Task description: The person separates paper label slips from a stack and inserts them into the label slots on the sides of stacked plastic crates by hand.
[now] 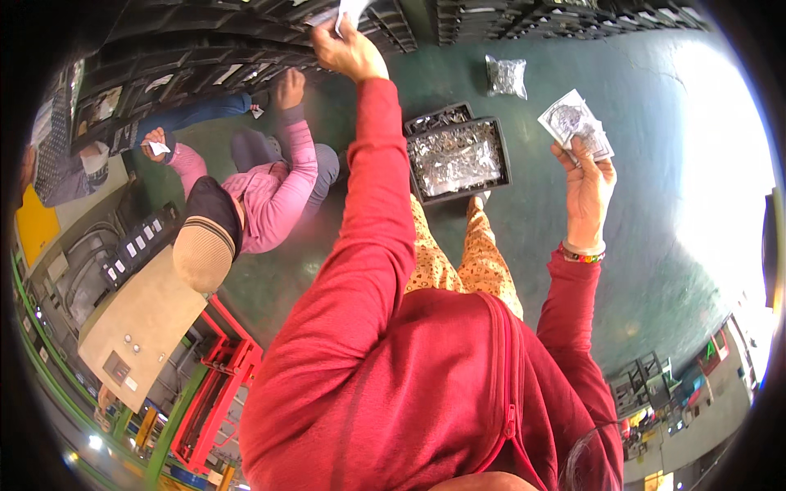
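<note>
My left hand (350, 54) reaches up to the rack at the far edge. Its fingers are closed on a white paper slip (353, 11), whose far end runs out of the picture. Out to the right, my right hand (586, 182) pinches a small stack of white printed slips (573, 123) between thumb and fingers. A grey, rounded patch shows on the top slip; I cannot tell what it is. Below and between my hands, a black bin (505, 168) on the floor holds clear plastic bags of small metal parts (458, 159).
Racks of black bins (270, 41) line the far side. A second black bin (467, 110) sits behind the first, and a clear bag of parts (507, 78) lies on the green floor (639, 213). To my left crouches a co-worker in pink (266, 196), near a red metal frame (217, 385).
</note>
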{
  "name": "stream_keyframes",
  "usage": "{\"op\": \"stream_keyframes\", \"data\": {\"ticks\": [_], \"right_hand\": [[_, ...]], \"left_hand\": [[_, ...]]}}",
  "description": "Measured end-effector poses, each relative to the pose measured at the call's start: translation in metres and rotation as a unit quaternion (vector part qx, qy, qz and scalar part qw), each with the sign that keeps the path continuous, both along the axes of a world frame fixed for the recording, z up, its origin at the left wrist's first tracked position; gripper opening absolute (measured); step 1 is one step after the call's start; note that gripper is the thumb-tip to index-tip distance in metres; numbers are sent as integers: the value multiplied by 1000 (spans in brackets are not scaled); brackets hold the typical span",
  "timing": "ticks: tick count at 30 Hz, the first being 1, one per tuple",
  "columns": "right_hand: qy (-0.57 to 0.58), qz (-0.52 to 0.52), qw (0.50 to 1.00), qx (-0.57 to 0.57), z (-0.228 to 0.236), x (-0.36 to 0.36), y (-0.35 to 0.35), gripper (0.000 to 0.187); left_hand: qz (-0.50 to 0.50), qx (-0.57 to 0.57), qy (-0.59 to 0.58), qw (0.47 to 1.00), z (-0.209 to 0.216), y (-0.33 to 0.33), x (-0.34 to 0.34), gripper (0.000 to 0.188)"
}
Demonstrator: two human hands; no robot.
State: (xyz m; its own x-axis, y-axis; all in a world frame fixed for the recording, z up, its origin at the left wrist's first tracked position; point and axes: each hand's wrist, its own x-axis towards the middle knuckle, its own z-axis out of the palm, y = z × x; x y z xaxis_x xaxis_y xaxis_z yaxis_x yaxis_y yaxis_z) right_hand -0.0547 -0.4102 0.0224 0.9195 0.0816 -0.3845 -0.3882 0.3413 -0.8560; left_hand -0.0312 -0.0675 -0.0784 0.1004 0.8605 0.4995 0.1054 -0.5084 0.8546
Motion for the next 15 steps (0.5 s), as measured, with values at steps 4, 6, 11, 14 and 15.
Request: {"op": "stream_keyframes", "data": {"ticks": [4, 6, 11, 14, 15], "right_hand": [[-5, 35, 999, -39, 3, 2, 26, 25], [-17, 86, 993, -76, -2, 2, 47, 30], [-5, 191, 978, -80, -30, 20, 95, 24], [-15, 155, 988, -3, -24, 17, 109, 23], [-17, 157, 987, -2, -23, 14, 113, 23]], "left_hand": [[-297, -456, -174, 821, 29, -26, -30, 17], [-411, -507, -105, 751, 57, -29, -44, 21], [-510, -487, 54, 707, 94, -69, -64, 30], [-456, -388, 130, 790, 103, -85, -64, 33], [-446, -356, 138, 810, 97, -86, -66, 31]]}}
